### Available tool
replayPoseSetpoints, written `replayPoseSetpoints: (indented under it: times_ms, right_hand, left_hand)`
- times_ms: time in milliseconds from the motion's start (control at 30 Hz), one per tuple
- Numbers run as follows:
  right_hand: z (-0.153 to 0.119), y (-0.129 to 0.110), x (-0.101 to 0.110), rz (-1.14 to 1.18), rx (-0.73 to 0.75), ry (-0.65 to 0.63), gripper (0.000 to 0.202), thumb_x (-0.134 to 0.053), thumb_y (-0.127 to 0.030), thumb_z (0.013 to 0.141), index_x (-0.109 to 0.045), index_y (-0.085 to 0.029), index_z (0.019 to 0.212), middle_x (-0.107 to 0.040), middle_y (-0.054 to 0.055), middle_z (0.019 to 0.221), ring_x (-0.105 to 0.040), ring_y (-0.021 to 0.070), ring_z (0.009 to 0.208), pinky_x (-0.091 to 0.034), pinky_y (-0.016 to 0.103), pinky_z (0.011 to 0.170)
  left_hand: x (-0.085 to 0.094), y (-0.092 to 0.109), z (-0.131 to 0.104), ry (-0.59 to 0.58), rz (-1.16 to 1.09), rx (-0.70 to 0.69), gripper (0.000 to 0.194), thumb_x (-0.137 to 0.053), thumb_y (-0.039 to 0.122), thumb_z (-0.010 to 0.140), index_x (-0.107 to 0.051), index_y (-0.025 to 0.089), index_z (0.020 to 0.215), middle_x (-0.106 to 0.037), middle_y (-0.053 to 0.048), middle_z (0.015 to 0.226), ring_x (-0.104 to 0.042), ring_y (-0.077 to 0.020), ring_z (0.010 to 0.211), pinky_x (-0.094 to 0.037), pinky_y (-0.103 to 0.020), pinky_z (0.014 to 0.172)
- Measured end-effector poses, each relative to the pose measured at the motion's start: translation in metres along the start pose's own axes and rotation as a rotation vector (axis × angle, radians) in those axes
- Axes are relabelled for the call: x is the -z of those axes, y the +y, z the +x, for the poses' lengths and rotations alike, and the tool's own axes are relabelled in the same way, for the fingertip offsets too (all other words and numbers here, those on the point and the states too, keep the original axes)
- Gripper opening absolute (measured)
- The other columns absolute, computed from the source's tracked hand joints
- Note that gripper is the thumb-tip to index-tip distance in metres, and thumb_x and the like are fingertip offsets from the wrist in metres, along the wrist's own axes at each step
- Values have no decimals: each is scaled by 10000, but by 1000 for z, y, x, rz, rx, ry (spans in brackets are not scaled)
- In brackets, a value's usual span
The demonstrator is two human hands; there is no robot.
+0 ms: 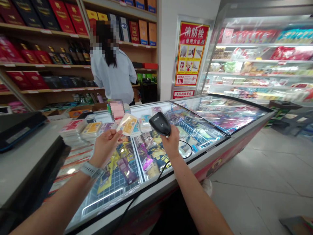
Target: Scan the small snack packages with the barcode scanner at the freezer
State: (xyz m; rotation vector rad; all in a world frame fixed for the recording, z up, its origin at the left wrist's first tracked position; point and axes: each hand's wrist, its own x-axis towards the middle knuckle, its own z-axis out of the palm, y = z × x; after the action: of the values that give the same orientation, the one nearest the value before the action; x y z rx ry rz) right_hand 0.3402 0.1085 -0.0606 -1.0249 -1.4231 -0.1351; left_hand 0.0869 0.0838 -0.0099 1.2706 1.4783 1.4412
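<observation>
Pinched in my left hand (107,143) is a flat, clear-wrapped pack with a yellow label (127,125), raised above the freezer's glass top. My right hand (171,139) is wrapped around the handle of a black barcode scanner (160,124), its head tilted up and toward the pack. A black cable (156,182) trails from the scanner across the freezer edge. Beneath both hands is the chest freezer (151,182), with bagged frozen goods (127,169) showing through the glass. Stacks of similar flat packs, one red-labelled (73,126) and one yellow-labelled (91,128), sit on the glass left of my left hand.
Beyond the freezer a person in a light blue shirt (113,75) stands facing shelves of boxed bottles (58,16). At left is a counter (31,143) with a dark device (19,127) on it. A lit display fridge (256,62) stands at right, beside tiled floor (244,173).
</observation>
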Motion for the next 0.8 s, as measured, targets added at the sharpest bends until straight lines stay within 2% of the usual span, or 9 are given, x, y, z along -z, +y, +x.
replayPoseSetpoints:
  times_ms: [133,200,300,500,800]
  right_hand:
    - [-3,-9,-5,45,93,-213,148,-595,-283,866,-579,-212,996,-648,68,932,-584,262,931,-392,448,977]
    - [-5,-11,-8,62,134,-318,134,-586,-283,871,-578,-212,985,-647,60,927,-589,254,920,-374,450,1002]
    - [-8,-11,-11,77,175,-419,131,-574,-287,881,-578,-210,988,-650,57,940,-601,249,924,-347,457,1035]
    - [-9,-13,-12,52,150,-462,166,-566,-315,883,-569,-223,1021,-658,61,956,-611,258,948,-319,471,1074]
    - [-10,-11,-13,50,178,-475,187,-583,-311,865,-571,-218,1027,-667,71,979,-612,266,956,-311,487,1076]
  left_hand:
    - [28,-16,-13,125,27,-59,407,-750,527,670,-618,190,856,-667,-20,752,-612,-151,674,-436,-231,552]
    - [33,-21,-11,174,12,-82,384,-747,510,677,-596,198,842,-679,-22,793,-633,-161,713,-476,-250,610]
    - [34,-28,-7,184,11,-154,326,-740,463,706,-610,207,863,-682,-18,818,-649,-161,766,-511,-270,724]
    - [31,-39,-8,176,26,-190,271,-746,423,720,-633,224,864,-689,-8,812,-658,-151,772,-507,-253,757]
    - [27,-38,-12,162,29,-196,267,-735,427,743,-627,217,869,-696,-24,827,-669,-158,783,-513,-274,768]
